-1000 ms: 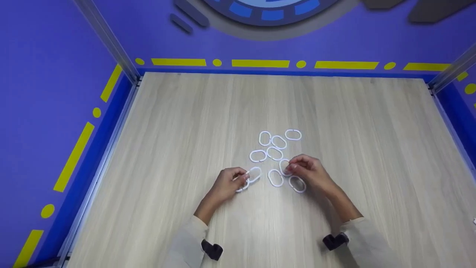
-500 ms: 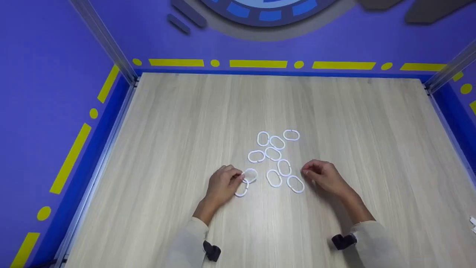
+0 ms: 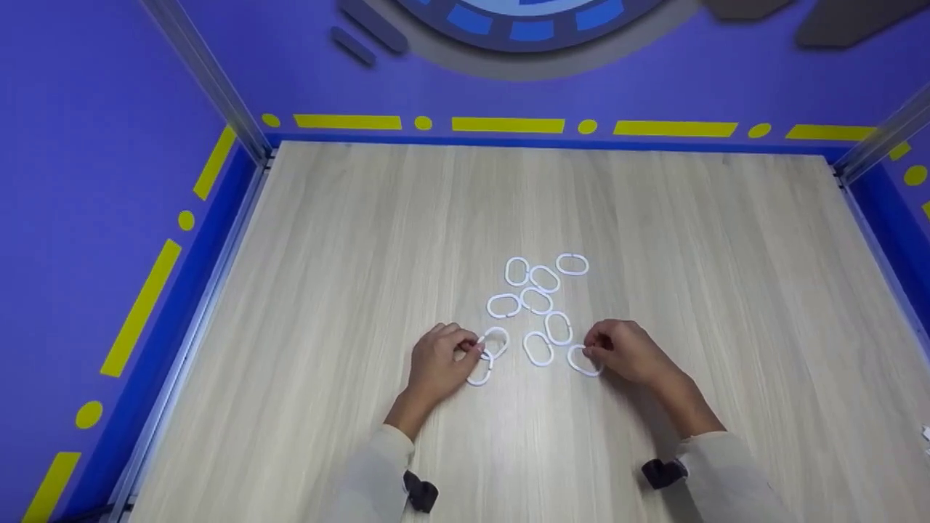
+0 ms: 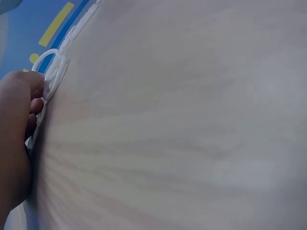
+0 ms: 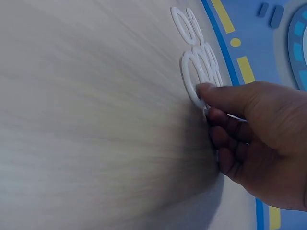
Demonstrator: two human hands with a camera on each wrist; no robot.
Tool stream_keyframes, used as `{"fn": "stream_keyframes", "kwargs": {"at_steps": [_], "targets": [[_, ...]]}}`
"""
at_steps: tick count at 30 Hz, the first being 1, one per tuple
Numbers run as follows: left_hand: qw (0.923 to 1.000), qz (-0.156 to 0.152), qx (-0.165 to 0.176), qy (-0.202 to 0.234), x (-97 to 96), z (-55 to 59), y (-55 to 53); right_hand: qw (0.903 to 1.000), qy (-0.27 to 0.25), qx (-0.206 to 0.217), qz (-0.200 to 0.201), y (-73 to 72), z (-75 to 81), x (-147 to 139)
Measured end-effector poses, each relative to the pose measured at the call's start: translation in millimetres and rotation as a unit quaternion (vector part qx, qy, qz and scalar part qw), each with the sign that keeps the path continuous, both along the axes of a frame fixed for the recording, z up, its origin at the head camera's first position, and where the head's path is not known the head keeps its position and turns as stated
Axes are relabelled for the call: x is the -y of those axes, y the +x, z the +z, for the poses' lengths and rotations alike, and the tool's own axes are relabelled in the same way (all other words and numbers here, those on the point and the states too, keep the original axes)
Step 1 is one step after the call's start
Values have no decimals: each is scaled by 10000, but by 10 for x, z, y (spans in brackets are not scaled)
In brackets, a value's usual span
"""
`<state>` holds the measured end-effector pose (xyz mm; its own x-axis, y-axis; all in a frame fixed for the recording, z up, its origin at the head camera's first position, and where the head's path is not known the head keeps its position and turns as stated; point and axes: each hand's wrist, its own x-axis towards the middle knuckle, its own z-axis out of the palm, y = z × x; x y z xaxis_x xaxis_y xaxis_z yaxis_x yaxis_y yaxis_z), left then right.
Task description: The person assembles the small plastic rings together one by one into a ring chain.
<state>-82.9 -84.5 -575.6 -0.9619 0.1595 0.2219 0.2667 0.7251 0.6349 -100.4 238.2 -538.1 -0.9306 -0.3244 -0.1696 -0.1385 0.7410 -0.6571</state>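
My left hand [image 3: 439, 363] pinches two white oval rings between thumb and fingers. The upper ring [image 3: 506, 340] and the lower ring [image 3: 477, 383] meet at the fingertips and look linked; the fingers hide part of the join. In the left wrist view, one ring [image 4: 58, 79] stands up from the fingers. To the right, my right hand [image 3: 632, 354] pinches the edge of another white oval ring [image 3: 583, 373] on the table. Thumb and fingertips cover that ring's upper right side. From the right wrist, the thumb lies over the end of the ring [image 5: 184, 72].
Beyond and between the hands lie several loose white rings, among them a near ring [image 3: 527, 354], a middle ring [image 3: 571, 330] and a far ring [image 3: 572, 254]. Small white pieces [image 3: 926, 434] sit at the right edge. Blue walls [image 3: 508, 94] enclose the wooden table [image 3: 378, 240].
My right hand left the middle ring, moved right, then came down to the nearest right ring, which has shifted slightly rightward. The two rings in my left hand have changed their angle.
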Motion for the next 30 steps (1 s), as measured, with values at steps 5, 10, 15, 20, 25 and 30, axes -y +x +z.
{"fn": "stream_keyframes", "kwargs": {"at_steps": [5,10,15,20,25,30], "targets": [[9999,64,75,-85,-17,5,7,9997,229,-95,25,15,21,47],[9998,-42,-62,-171,-18,6,26,9991,412,-18,24,27,18,73],[9999,-85,58,18,-5,7,44,9985,536,5,50,23,-3,71],[9988,-36,281,405,16,7,44,9994,264,-164,144,14,-21,24],[9991,-145,153,380,34,-19,40,9997,-237,-38,78,-14,-36,-28],[9991,-203,23,362,26,-31,42,9978,-634,159,68,-31,-40,-27]]}}
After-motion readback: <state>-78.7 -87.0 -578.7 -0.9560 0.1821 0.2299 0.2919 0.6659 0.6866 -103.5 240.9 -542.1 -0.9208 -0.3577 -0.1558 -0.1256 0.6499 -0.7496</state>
